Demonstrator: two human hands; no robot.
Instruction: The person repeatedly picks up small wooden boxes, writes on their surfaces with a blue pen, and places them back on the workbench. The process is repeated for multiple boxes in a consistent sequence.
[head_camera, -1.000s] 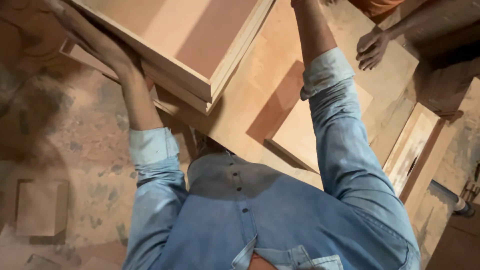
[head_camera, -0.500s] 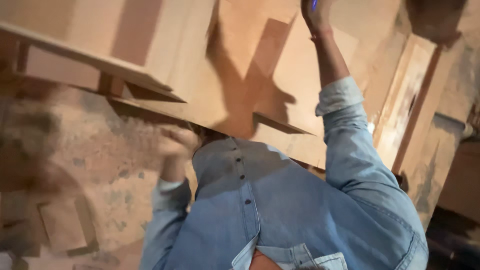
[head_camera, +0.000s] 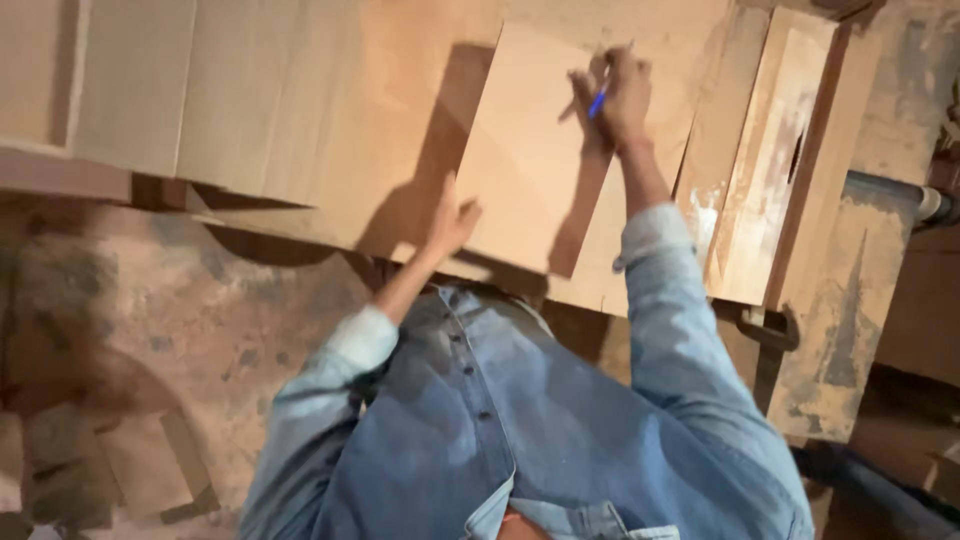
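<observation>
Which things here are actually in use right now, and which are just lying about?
In use:
- small wooden panel, left hand resting at its near edge
- blue pen, held in the right hand over the panel
- large sheet underneath

Lying about:
- board stack to the left
- narrow boards to the right
- offcuts on the floor

**Warm, soft-edged light with motion blur**

Warm, fairly bright light falls on the pale board (head_camera: 525, 150), which throws a hard dark shadow leftward across the surface (head_camera: 390, 90). The right edge sinks into gloom. The whole frame is slightly blurred.
</observation>
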